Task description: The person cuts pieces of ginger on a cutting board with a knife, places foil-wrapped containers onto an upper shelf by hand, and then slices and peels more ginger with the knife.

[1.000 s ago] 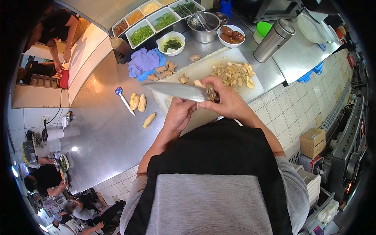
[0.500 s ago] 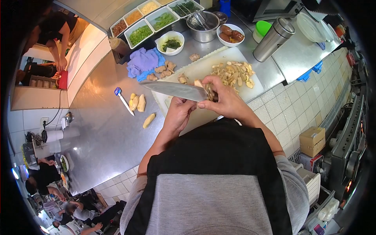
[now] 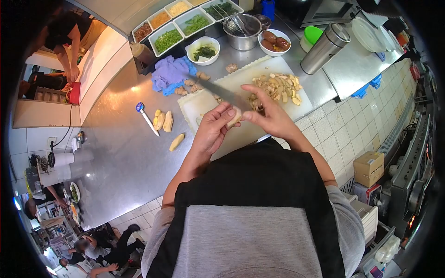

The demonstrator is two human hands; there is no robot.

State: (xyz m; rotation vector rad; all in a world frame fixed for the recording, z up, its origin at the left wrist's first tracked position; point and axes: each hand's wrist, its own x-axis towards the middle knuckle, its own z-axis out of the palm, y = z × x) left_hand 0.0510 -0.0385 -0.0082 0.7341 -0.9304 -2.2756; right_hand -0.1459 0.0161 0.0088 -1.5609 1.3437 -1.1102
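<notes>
My left hand (image 3: 214, 127) grips a pale, partly peeled piece of ginger (image 3: 235, 119) between thumb and fingers. In my right hand (image 3: 273, 118) is a broad kitchen knife (image 3: 222, 94), its blurred blade pointing up and left over the ginger; the handle is mostly hidden. Both hands are above the near part of a white cutting board (image 3: 245, 72). Brown-and-yellow peelings (image 3: 282, 85) lie heaped on the board's right side. Several peeled ginger pieces (image 3: 168, 121) rest on the steel table to the left. Unpeeled ginger knobs (image 3: 189, 85) lie beside the board's far left edge.
A white-handled tool with a blue head (image 3: 147, 118) lies left of the peeled pieces. Purple cloth (image 3: 170, 73), a bowl of greens (image 3: 202, 51), a metal pot (image 3: 242, 37), a bowl of brown food (image 3: 275, 42) and a steel flask (image 3: 325, 48) line the back. Other people stand at left.
The knife blade has swung upward and is blurred. My left hand has turned, and the ginger now shows between its fingers. My right index finger has lifted outward.
</notes>
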